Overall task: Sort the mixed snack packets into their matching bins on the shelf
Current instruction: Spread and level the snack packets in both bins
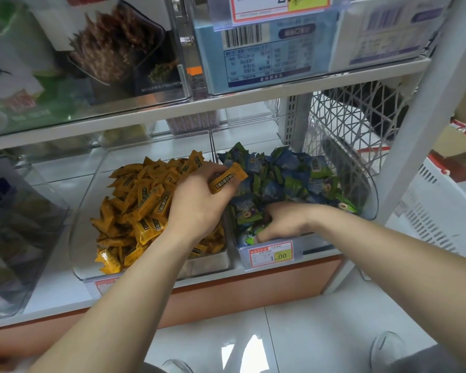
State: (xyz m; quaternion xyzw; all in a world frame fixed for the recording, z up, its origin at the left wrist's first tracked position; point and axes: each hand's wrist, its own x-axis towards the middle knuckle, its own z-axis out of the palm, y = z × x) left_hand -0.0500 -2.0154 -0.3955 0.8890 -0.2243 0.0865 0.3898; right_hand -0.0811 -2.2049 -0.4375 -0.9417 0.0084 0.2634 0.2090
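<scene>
Two clear bins stand side by side on the lower shelf. The left bin is heaped with orange packets. The right bin holds blue and green packets. My left hand hovers over the gap between the bins and grips one orange packet above the edge of the blue-green heap. My right hand is sunk into the front of the right bin, fingers curled among blue-green packets; what it holds is hidden.
A price tag hangs on the right bin's front. A dark clear bin stands at the far left. The upper shelf carries boxed goods. A white wire basket and a white crate stand to the right. Tiled floor lies below.
</scene>
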